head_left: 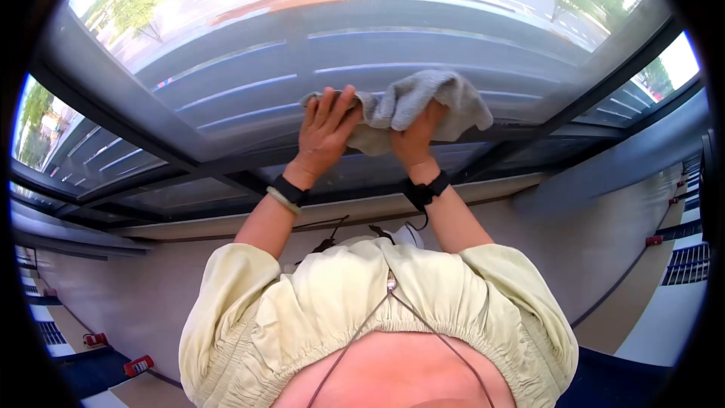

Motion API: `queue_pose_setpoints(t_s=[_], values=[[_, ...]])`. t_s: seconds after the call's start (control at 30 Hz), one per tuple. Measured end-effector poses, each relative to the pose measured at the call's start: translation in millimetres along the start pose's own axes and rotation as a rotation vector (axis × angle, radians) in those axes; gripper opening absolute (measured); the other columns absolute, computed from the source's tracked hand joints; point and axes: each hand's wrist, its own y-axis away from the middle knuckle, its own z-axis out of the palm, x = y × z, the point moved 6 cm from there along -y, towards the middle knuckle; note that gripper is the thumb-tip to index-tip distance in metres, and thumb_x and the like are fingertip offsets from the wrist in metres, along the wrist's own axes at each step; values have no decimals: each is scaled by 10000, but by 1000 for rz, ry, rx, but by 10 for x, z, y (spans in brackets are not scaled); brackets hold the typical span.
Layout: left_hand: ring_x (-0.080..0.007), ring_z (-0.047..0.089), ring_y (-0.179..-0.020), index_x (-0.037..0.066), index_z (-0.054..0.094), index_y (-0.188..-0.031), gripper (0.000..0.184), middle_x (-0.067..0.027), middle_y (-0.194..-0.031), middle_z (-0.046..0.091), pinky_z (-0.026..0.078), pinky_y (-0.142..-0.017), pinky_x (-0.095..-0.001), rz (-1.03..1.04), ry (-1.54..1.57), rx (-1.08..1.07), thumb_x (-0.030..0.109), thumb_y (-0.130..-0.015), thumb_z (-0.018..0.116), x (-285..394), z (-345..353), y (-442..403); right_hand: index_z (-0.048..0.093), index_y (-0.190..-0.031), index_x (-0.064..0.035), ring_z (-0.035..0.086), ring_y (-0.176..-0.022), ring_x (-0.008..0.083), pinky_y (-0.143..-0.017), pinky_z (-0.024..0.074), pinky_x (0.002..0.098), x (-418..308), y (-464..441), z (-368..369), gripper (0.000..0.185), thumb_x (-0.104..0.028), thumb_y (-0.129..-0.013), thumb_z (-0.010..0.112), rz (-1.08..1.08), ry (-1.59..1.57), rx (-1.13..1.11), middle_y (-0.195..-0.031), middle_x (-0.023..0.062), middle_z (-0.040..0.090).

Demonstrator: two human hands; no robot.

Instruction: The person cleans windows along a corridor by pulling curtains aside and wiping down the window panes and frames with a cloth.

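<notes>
A grey cloth point(439, 96) lies bunched against the window glass point(242, 79), just above the dark lower frame bar. My right hand point(416, 138) is wrapped into the cloth, its fingers mostly hidden under the folds. Its bulkier end drapes to the right of that hand. My left hand point(325, 134) rests flat on the cloth's thinner left end, fingers stretched out and pointing up the pane. Cloth shows beyond the fingertips and between the two hands. Both wrists wear black bands, and a pale bangle point(284, 199) circles the left one.
Dark window frame bars point(124, 125) slope down at both sides. A grey pipe-like column point(604, 159) stands at the right. Red fire extinguishers point(138, 366) sit along the wall behind. Near my waist, a black cable hangs. Trees and pavement show outside.
</notes>
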Motion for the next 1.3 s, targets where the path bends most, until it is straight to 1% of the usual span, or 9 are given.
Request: queue_pose_setpoints(t_s=[0.13,0.2,0.3,0.4,0.5,0.7,1.03,1.17,1.3], values=[[-413,177,-1478,114,689,-1151,315,-146,-1552,357,190,-1152,-561,-182,-124,45,43,-854,608,-626,-575,782,649,-1160,-135,540,-1099,345,-954,367,522,-913,298,582,379,-108,-782,646,-171,-237,-258,-1155,109,602],[-434,162,-1474,73,685,-1118,234,-179,-1547,349,194,-1148,-575,-270,-177,59,67,-905,589,-778,-798,1041,673,-1148,-151,553,-1142,334,-997,385,506,-1292,493,753,355,-119,-796,647,-336,-330,-282,-1191,90,619],[-446,152,-1472,34,670,-1123,218,-182,-1553,334,197,-1146,-580,-305,-133,53,80,-930,581,-724,-872,1240,692,-1132,-165,559,-1157,324,-1014,403,490,-1415,686,903,325,-142,-812,642,-317,-372,-327,-1223,78,619],[-460,144,-1468,14,654,-1143,245,-189,-1559,314,200,-1146,-579,-344,-123,-46,51,-912,580,-539,-652,1276,697,-1120,-176,563,-1147,329,-989,420,489,-1133,711,842,318,-155,-806,650,-174,-420,-387,-1218,83,618],[-465,146,-1466,4,641,-1148,260,-190,-1564,301,202,-1146,-581,-308,-37,-92,21,-900,563,-230,-403,1099,692,-1133,-175,561,-1145,340,-990,415,497,-758,694,524,332,-166,-803,659,-300,-164,-369,-1213,108,614],[-443,154,-1473,15,638,-1156,345,-174,-1558,320,218,-1150,-558,-170,107,-130,-11,-815,591,465,189,532,675,-1128,-140,533,-1156,371,-981,405,511,236,663,-244,342,-123,-786,669,-239,70,-290,-1221,129,589],[-353,339,-1414,60,684,-1081,294,-104,-1485,448,299,-1104,-466,40,343,-62,-6,-809,595,2095,870,-742,631,-1085,-87,507,-1075,421,-938,407,475,1929,607,-1792,328,-35,-761,642,221,349,-70,-1084,184,582],[-283,513,-1142,111,700,-1045,293,-73,-1226,586,365,-969,-433,-3,552,-25,38,-767,647,2771,937,-1136,562,-1110,0,575,-898,435,-780,490,443,2404,701,-2457,329,0,-783,594,432,117,118,-998,216,574],[-263,566,-834,52,685,-904,115,-83,-878,600,432,-766,-394,-65,943,-325,145,-836,684,3336,1293,-1330,650,-1071,14,652,-847,214,-762,496,346,2965,1214,-2944,219,-124,-914,584,1085,-185,120,-918,104,693]])
